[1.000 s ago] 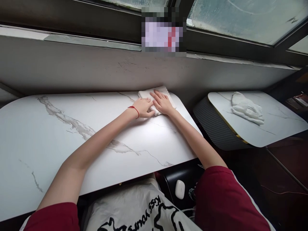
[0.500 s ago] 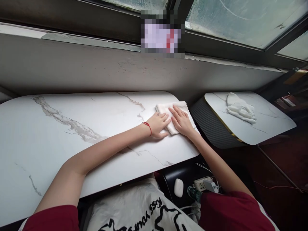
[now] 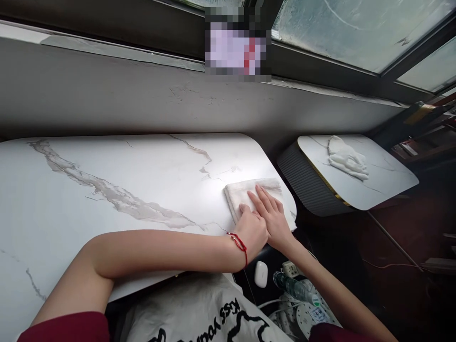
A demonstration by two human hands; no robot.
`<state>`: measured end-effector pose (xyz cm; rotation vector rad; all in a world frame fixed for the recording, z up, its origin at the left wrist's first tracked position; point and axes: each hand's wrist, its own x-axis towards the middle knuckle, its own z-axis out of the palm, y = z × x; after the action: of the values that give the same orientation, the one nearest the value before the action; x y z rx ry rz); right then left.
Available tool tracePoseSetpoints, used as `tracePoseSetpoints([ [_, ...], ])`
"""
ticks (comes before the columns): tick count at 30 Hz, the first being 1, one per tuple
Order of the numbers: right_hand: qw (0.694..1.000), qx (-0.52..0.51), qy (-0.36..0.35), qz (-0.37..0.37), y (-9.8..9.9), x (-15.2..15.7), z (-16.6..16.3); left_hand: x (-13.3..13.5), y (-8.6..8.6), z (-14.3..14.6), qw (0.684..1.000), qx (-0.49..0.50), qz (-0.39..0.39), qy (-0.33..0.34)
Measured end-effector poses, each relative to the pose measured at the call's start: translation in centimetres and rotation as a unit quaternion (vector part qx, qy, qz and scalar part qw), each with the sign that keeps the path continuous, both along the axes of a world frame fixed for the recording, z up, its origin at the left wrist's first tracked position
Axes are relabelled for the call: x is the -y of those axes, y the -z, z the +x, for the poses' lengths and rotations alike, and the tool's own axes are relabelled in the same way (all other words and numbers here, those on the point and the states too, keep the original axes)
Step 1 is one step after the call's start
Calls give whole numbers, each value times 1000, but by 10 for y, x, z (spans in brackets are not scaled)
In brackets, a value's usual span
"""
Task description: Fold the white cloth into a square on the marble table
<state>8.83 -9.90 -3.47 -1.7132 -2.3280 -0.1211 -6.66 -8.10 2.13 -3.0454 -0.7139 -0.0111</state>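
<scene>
A folded white cloth (image 3: 237, 192) lies on the right end of the white marbled tabletop (image 3: 160, 175). My right hand (image 3: 274, 221) presses on it with fingers stretched out flat. My left hand (image 3: 251, 232), with a red string bracelet at its wrist, is curled at the cloth's near edge and touches my right hand. Its fingertips are partly hidden, but they appear closed on the cloth.
A second marbled-top cabinet (image 3: 384, 166) stands to the right with a crumpled white cloth (image 3: 347, 159) on it. Below the table's front edge are a white case (image 3: 261, 274), a clear bottle (image 3: 294, 286) and a power strip (image 3: 311, 318). A wall and windows rise behind.
Both hands and the folded cloth have moved toward me, to the table's near right corner. My left hand has gone from lying flat to curled. The view has shifted slightly right.
</scene>
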Motion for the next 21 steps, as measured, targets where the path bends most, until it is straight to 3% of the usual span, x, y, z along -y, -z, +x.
tracePoseSetpoints([
  [3, 999, 3, -33, 3, 0, -25, -7, -16, -3, 0, 998, -18, -29, -45],
  [11, 998, -6, -57, 15, 4, -132, -37, -90, -13, -22, 979, -16, -55, -196],
  [15, 999, 2, -52, 11, 3, -178, -52, -127, -7, -39, 964, 20, -21, -264],
  [18, 999, -1, -46, 15, 2, -207, -61, -157, 1, -55, 959, 45, 15, -279],
  [21, 999, -6, -34, 23, -1, -228, -70, -182, 6, -72, 953, 76, 2, -292],
])
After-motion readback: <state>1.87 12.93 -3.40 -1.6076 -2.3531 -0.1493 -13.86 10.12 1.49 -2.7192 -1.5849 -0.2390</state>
